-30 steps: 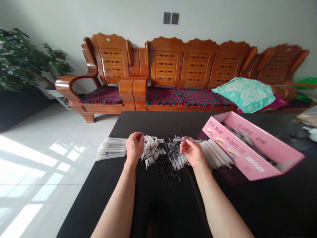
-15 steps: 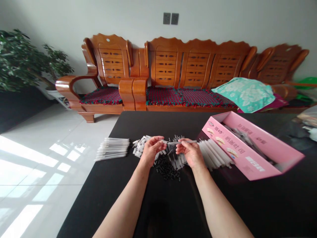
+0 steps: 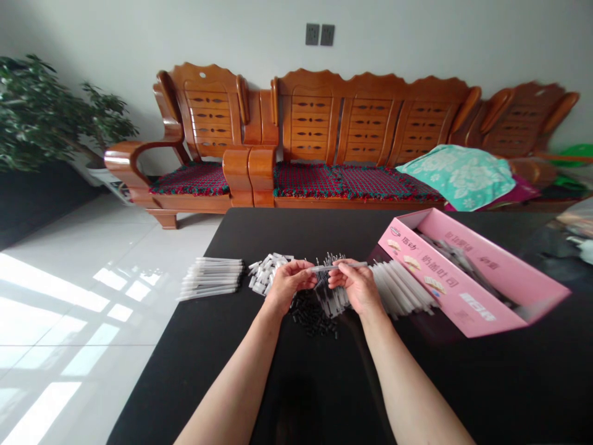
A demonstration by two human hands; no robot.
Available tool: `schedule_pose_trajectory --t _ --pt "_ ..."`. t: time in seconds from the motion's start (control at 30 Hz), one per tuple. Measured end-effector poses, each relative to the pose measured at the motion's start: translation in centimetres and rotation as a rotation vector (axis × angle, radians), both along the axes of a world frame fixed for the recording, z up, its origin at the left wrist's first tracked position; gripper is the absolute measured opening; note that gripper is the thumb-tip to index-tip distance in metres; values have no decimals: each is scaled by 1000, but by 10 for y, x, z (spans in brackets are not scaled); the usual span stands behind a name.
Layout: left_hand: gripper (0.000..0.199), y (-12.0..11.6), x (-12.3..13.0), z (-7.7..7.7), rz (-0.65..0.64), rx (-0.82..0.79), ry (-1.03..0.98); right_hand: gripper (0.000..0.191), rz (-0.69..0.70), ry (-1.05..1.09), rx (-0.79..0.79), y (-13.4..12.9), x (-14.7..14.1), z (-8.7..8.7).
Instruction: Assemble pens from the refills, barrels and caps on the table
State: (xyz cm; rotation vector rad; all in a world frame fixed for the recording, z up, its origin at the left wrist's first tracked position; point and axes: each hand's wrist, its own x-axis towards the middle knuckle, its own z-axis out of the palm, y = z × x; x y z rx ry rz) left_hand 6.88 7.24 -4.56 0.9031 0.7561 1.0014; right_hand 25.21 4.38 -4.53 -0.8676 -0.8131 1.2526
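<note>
Above the black table, my right hand (image 3: 356, 283) pinches a thin whitish pen barrel (image 3: 330, 268) held level. My left hand (image 3: 291, 283) grips its left end; any small part between those fingertips is hidden. Small white pieces (image 3: 265, 272) lie in a pile behind and left of my left hand. Thin dark-tipped refills (image 3: 330, 301) lie between and beneath the hands. Small black caps (image 3: 312, 316) are heaped in front of them. White tubes (image 3: 402, 289) lie right of my right hand. A row of white pens (image 3: 210, 277) rests at the left.
An open pink box (image 3: 463, 290) holding greyish items stands at the right of the black table (image 3: 324, 383). Behind the table is a wooden sofa (image 3: 310, 130) with a turquoise cloth (image 3: 461, 176) on it. A plant (image 3: 50, 117) stands at the far left.
My left hand has moved slightly right, closer to my right hand. The gap at the left end of the barrel has closed, and my left fingers now meet the barrel.
</note>
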Motion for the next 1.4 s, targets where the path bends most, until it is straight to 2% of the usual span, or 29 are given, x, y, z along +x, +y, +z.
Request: schedule_pose_trajectory --t 0.27,0.43,0.7,0.97,1.2,1.3,1.4 --pt "38 0 0 -2 -45 -39 54 23 21 -21 2 0 0 -2" --pt "38 -2 4 0 2 -22 48 22 17 -5 -14 -1 -2 -2" --pt "37 -5 12 2 57 211 133 19 -8 84 -48 0 -3 -2" --pt "24 -17 17 11 124 439 371 12 -17 215 -155 4 0 -12" --pt "24 -12 14 7 138 458 394 19 3 202 -99 3 -3 -9" --pt "26 -1 1 6 238 427 368 28 5 150 -47 2 -7 -4" --pt "29 13 -22 11 431 412 335 31 -50 94 -17 0 -8 -1"
